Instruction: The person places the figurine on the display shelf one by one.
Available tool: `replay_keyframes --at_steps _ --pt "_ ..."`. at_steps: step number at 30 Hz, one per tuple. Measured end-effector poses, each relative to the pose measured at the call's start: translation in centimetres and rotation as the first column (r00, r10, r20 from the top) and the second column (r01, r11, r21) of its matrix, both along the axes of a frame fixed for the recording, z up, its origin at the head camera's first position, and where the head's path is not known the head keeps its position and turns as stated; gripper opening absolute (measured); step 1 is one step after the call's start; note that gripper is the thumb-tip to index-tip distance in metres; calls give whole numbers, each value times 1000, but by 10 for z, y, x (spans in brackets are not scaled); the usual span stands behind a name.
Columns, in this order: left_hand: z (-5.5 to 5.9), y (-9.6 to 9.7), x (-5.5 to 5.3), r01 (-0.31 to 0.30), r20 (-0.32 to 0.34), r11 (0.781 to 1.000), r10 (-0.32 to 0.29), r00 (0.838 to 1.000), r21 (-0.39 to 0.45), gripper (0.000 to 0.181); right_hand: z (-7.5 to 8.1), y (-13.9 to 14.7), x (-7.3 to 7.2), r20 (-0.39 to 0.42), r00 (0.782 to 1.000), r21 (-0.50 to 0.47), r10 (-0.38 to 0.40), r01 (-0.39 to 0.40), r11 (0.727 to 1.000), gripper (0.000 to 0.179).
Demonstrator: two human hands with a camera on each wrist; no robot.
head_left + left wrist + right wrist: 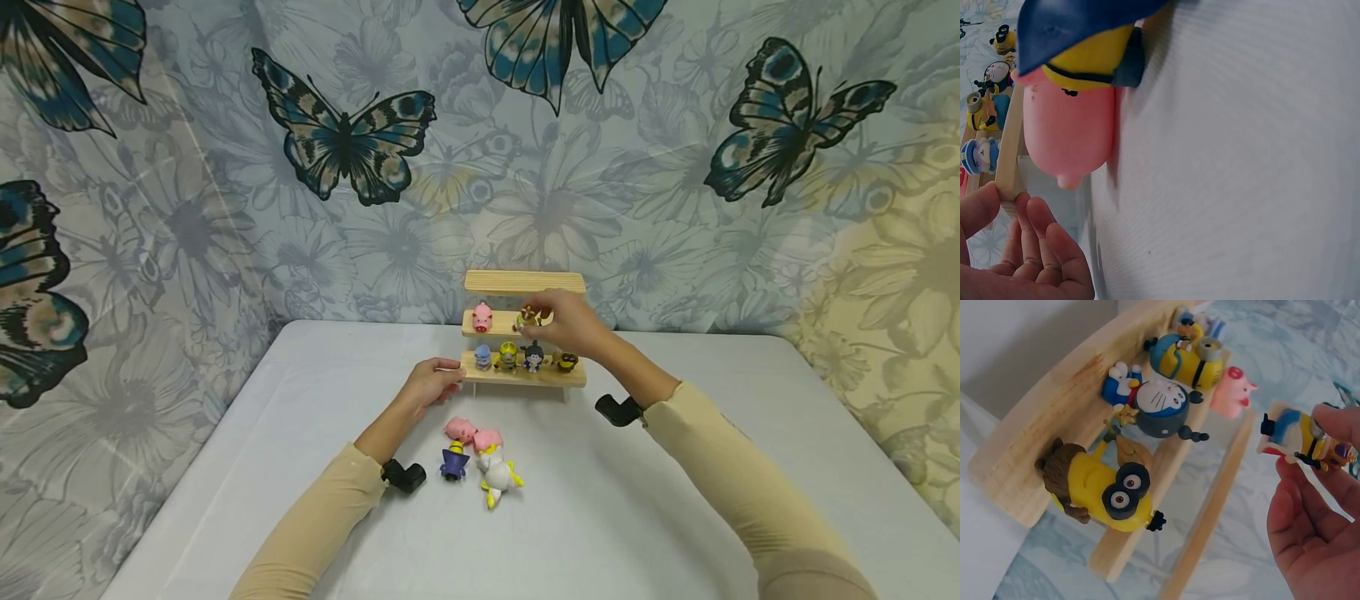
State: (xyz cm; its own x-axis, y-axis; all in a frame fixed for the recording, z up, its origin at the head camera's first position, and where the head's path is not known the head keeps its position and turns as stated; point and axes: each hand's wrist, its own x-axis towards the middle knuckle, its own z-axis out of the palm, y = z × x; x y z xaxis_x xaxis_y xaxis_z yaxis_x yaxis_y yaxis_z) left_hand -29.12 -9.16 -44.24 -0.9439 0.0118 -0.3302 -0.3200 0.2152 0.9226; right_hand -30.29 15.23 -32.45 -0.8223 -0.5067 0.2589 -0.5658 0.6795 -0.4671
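Note:
A three-tier wooden display shelf (523,283) stands at the back of the table. My left hand (429,385) pinches the left end of its bottom board (1010,156) between thumb and fingers. Over the middle board, my right hand (573,323) holds a small Minion figurine (1291,434) with a gold crown between thumb and fingers. Left of it on that board sits a pink pig figurine (482,317). Along the bottom board stand a blue-capped figurine (482,357), a goggled Minion (507,357), a Doraemon figurine (533,357) and a brown-clad Minion (1094,494).
In front of the shelf, two pink pig figures (460,430) lie beside a blue-caped Minion (453,463) and a white-and-yellow figure (498,475). A butterfly-patterned cloth (405,250) hangs behind the white table (637,517).

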Motion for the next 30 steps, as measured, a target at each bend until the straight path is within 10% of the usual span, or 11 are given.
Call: replay_keyframes --at_steps 30 --pt "-3 0 -2 2 -6 1000 -2 1000 0 32 -1 -25 -47 75 996 84 -58 52 995 37"
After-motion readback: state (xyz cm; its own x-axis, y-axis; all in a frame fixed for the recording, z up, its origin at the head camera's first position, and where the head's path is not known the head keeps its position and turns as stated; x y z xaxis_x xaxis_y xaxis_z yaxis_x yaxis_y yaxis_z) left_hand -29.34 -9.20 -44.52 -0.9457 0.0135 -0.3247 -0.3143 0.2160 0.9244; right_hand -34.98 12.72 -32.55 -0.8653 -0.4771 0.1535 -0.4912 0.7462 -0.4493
